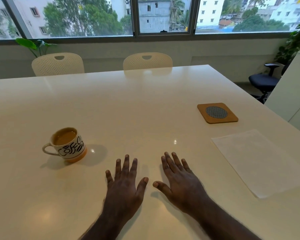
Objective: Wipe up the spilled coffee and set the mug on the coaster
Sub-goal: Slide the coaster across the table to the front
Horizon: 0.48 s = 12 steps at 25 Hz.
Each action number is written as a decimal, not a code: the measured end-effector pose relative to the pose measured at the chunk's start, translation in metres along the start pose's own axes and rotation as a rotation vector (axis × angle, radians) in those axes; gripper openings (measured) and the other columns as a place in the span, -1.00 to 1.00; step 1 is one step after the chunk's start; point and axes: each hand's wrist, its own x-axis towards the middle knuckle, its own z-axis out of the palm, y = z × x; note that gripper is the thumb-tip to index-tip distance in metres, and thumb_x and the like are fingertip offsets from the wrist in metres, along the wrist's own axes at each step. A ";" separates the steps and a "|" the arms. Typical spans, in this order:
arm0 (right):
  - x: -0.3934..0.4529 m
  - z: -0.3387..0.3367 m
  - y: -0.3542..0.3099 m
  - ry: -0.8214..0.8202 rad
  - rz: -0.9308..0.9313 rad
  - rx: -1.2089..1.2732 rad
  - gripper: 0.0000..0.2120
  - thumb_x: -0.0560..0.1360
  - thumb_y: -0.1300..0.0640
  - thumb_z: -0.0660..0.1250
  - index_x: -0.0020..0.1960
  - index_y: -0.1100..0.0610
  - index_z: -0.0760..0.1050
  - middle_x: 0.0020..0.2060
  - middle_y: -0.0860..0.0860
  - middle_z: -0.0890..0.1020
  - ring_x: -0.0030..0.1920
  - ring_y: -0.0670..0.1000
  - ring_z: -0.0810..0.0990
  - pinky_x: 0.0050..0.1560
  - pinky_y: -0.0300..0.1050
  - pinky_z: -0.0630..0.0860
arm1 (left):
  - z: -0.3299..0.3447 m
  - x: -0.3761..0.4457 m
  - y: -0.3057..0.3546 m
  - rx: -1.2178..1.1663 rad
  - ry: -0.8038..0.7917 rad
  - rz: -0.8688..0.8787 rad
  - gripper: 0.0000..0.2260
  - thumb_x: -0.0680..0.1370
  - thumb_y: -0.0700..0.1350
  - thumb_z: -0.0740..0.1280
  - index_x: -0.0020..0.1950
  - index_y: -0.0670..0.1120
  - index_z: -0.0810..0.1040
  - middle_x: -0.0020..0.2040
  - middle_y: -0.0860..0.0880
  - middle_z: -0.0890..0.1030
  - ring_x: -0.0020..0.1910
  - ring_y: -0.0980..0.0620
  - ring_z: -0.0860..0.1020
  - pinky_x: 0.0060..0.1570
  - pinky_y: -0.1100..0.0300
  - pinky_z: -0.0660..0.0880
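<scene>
both hands lie flat, palms down, on the white table (145, 101), side by side near its front edge and apart from each other. the left hand (124, 186) has its fingers spread wide and grips nothing; the right hand (182, 184) is likewise open with fingers splayed and empty, its thumb pointing toward the left thumb with a small gap between them. the mug (68, 144) stands upright on the table to the left of the left hand, handle turned to the left, nearly full of light brown coffee; it is white with black lettering and an orange band at the base. the coaster (217, 112) sits far off on the right side of the table, well apart from the mug, a square wooden piece with a round grey mesh centre, nothing on it. a flat white napkin (255, 161) lies just nearer than the coaster, to the right of the right hand and not touched by it. no spilled liquid can be made out on the glossy surface. two white chairs (58, 64) stand along the far edge, below the windows.
</scene>
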 end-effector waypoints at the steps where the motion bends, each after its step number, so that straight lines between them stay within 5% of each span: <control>1: 0.001 -0.001 0.005 0.005 -0.002 -0.004 -0.13 0.37 -0.51 -0.43 0.52 -0.03 -0.44 0.50 -0.11 -0.42 0.48 -0.01 -0.48 0.46 0.00 -0.40 | 0.000 0.003 0.004 -0.002 0.003 -0.015 -0.30 0.37 0.46 -0.36 0.44 0.23 -0.43 0.49 0.14 -0.46 0.46 0.06 -0.46 0.39 -0.12 -0.46; 12: 0.025 -0.015 0.124 0.070 0.073 -0.035 -0.11 0.38 -0.53 -0.41 0.53 -0.01 -0.39 0.50 -0.07 -0.42 0.43 -0.06 -0.55 0.35 -0.09 -0.51 | 0.008 0.065 0.103 -0.007 0.016 0.079 -0.22 0.39 0.45 -0.36 0.55 0.15 -0.27 0.54 0.06 -0.37 0.50 -0.01 -0.40 0.44 -0.17 -0.37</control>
